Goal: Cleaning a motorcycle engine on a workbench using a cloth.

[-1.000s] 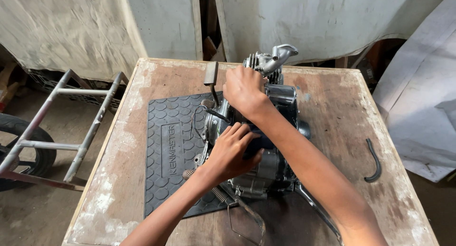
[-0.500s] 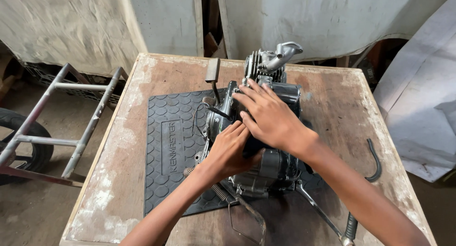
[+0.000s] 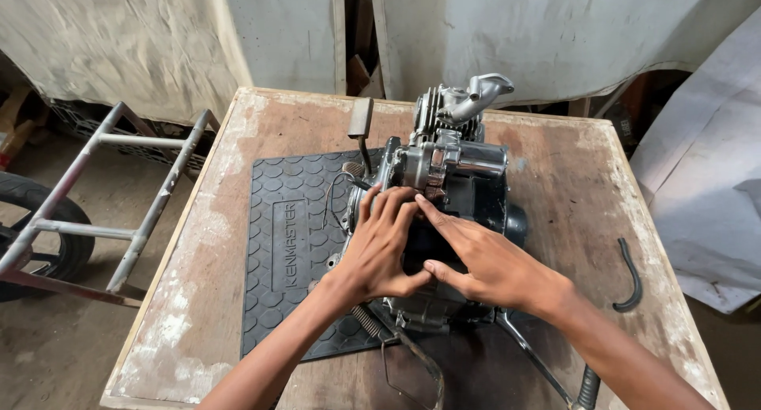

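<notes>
Since 1 s ago my R hand [image 3: 490, 266] dropped from engine [image 3: 448, 196] top toward 6 o'clock, beside L hand [image 3: 382, 247]. Both flat, fingers together, pressing engine's side; engine sits mid-table [image 3: 571, 164] on rubber mat [image 3: 289, 244].

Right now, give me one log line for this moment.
left hand: flat on engine | right hand: on engine beside it | engine: on rubber mat, wooden table
</notes>
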